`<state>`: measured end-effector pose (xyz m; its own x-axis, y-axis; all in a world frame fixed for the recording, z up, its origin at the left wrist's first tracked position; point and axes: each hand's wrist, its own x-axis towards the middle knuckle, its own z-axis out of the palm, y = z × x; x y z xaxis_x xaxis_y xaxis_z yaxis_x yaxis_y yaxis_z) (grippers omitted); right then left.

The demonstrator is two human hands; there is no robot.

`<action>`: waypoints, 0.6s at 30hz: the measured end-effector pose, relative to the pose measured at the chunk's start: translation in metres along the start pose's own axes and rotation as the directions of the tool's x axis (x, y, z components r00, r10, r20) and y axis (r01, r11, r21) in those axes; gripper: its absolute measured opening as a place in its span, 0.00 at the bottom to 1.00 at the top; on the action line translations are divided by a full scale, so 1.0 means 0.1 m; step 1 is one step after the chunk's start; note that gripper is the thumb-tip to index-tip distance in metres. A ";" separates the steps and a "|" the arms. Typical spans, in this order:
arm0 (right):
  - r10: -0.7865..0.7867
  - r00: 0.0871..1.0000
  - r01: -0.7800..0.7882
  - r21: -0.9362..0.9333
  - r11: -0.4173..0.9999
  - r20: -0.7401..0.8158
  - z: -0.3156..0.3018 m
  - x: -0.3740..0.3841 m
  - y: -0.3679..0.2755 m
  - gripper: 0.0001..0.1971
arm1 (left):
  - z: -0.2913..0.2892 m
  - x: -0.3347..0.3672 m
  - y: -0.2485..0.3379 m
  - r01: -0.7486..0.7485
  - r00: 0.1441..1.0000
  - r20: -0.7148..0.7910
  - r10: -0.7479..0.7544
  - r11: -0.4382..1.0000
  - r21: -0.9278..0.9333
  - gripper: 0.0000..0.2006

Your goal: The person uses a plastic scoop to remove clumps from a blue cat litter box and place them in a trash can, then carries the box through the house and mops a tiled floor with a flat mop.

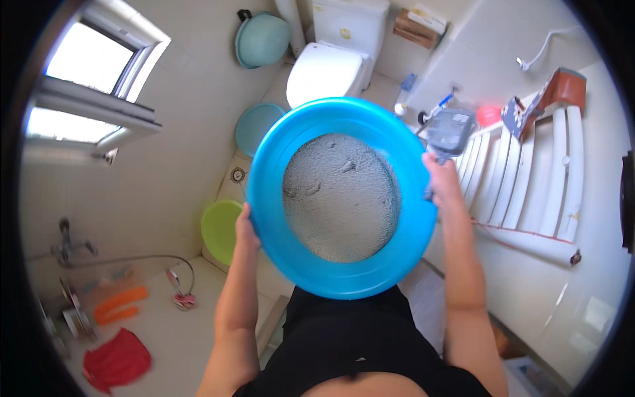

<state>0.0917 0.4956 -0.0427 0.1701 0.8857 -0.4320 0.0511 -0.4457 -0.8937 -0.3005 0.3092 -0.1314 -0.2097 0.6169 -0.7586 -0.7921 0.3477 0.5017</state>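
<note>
I hold a large round blue basin (344, 286) out in front of my body, well above the floor. Grey, sandy granules (337, 205) that look like cat litter cover its bottom, with a few small dents and clumps on top. My left hand (247, 231) grips the rim on the left side, its fingers partly hidden beneath. On the right, my right hand (443, 180) is closed at the rim, also around the handle of a grey scoop (451, 129). The scoop's wide head sticks out beyond the basin, pointing away from me.
Ahead stands a white toilet (325, 74). A pale teal basin (256, 127) and a green basin (221, 231) lie left, another teal basin (263, 40) hangs on the wall. White slatted rack (522, 175) fills the right. Red cloth (118, 360) and shower hose (142, 258) are lower left.
</note>
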 end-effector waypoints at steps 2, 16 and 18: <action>0.070 0.996 -0.068 0.037 0.997 -0.063 -0.42 0.11 0.24 0.12 | 0.19 0.10 0.06 0.046 0.998 -0.052 -0.039 0.988 0.147 0.27; 0.343 0.925 -0.307 0.213 0.928 -0.161 -0.38 0.28 0.86 0.21 | 0.37 0.45 0.34 0.064 0.998 -0.037 -0.057 0.976 0.207 0.24; 0.273 0.957 -0.272 0.026 0.962 -0.097 0.15 0.31 0.77 0.22 | 0.09 0.44 0.50 0.065 0.998 -0.014 -0.063 0.988 0.141 0.24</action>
<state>0.0858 0.4903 -0.1269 0.2720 0.7136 -0.6456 -0.0227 -0.6659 -0.7457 -0.3437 0.3599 -0.1361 -0.1670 0.5837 -0.7946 -0.7154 0.4828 0.5050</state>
